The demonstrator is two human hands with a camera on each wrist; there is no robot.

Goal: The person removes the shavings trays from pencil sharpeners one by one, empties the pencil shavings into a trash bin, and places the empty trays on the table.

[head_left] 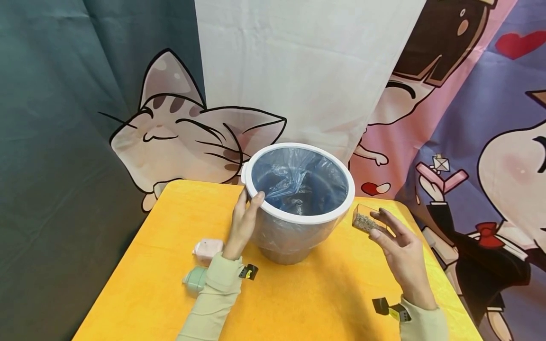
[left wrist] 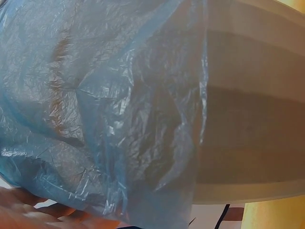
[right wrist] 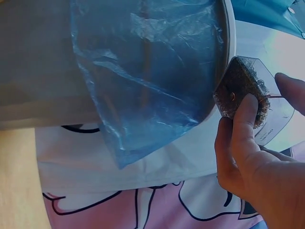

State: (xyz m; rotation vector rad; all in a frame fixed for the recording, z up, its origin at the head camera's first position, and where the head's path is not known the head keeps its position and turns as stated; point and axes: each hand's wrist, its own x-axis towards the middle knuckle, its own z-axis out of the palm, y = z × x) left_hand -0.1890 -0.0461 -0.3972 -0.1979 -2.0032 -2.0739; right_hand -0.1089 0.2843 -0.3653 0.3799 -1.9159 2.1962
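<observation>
A round bin with a white rim (head_left: 298,219) stands on the yellow table, lined with a thin blue plastic bag (head_left: 281,173). My left hand (head_left: 241,225) grips the rim on its left side, thumb over the edge. In the left wrist view the bag (left wrist: 105,119) hangs over the outer wall, with only some fingers visible low at the left. To the right of the bin, my right hand (head_left: 403,253) holds a small clear box (head_left: 364,220) between thumb and fingers. Dark, curly fine bits fill part of this box (right wrist: 243,81), which is tilted near the rim.
Left of the bin, a pink small packed item (head_left: 209,249) and a green one (head_left: 196,278) lie on the yellow tabletop (head_left: 145,265), close to my left forearm. Behind the table hangs a printed cloth (head_left: 307,71) with cartoon figures.
</observation>
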